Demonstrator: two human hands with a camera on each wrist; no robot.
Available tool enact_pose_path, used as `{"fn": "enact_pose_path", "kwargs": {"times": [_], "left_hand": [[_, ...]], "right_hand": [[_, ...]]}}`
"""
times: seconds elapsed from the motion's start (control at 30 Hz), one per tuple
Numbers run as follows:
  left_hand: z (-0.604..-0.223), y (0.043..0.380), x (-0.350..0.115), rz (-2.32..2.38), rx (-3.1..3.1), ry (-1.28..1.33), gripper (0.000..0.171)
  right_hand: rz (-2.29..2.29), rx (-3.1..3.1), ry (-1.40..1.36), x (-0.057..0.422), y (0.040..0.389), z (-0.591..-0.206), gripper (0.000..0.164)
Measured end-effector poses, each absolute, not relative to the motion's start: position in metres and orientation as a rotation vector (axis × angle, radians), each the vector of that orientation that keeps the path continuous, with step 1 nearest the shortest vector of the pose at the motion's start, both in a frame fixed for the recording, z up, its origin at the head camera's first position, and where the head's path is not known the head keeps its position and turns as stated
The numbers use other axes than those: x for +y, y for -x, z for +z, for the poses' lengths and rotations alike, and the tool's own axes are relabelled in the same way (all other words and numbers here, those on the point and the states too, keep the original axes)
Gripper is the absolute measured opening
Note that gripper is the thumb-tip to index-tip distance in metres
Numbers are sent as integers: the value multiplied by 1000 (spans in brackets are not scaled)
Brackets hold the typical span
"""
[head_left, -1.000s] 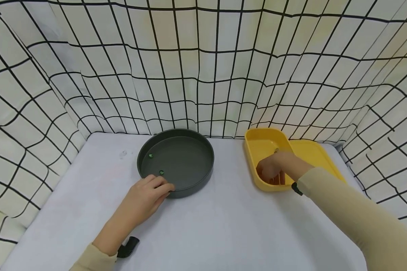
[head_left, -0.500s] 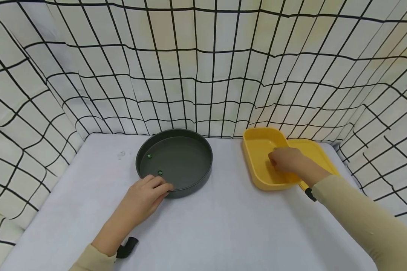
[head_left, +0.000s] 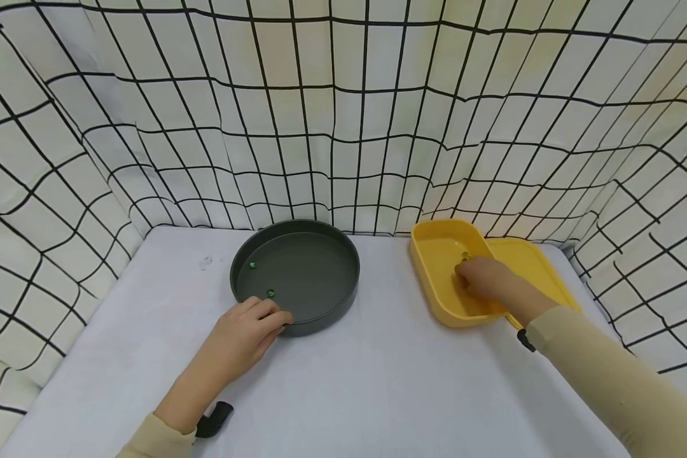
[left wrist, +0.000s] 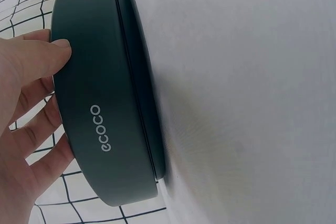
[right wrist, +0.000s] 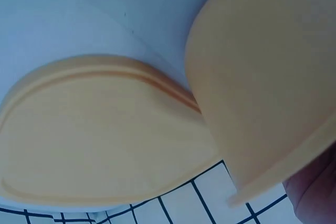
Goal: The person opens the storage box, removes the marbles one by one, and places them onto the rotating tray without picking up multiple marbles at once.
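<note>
A dark green round pan (head_left: pixel 298 267), marked "ecoco" on its side, stands on the table at centre-left. Two small green pieces lie in it, one a green bead-like piece (head_left: pixel 271 293) near the front rim. My left hand (head_left: pixel 254 324) grips its near-left rim; in the left wrist view the thumb (left wrist: pixel 60 59) presses the outer wall and the fingers pass behind the rim. My right hand (head_left: pixel 483 278) reaches into a yellow box (head_left: pixel 426 280), fingertips hidden. Beyond that hand, a small yellowish piece (head_left: pixel 465 256) shows in the box.
A yellow lid (head_left: pixel 529 264) lies right of the box, partly behind it. White cloth (head_left: pixel 366 381) covers the table. A black-lined white grid netting (head_left: pixel 343 114) rises at the back and sides. A black strap end (head_left: pixel 216 418) sticks out by my left wrist.
My right hand has shifted from the near end of the box toward its right side, uncovering more of the box's floor. My left hand has stayed on the pan's rim.
</note>
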State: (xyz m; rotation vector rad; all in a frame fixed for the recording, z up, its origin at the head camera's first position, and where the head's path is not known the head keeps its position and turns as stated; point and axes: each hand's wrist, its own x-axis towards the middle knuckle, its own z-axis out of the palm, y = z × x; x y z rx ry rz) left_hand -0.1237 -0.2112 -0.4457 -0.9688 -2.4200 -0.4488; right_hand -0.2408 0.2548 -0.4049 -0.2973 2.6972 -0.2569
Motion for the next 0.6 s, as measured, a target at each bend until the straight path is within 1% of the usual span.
{"fn": "enact_pose_path", "kwargs": {"times": [0.1,0.3,0.47,0.6], "left_hand": [[-446,124,-211,-453,-2417,966,31],[-447,124,-210,-453,-2411,969,30],[-446,123,-211,-443,-2422,953,28],[-446,123,-211,-441,-2418,957,30]], "right_hand": [[-127,2746,510,254,242,-408,14],[-198,2764,590,248,243,-404,8],[-269,2854,719,234,243,-395,16],[-309,2924,743,220,241,-389,15]]}}
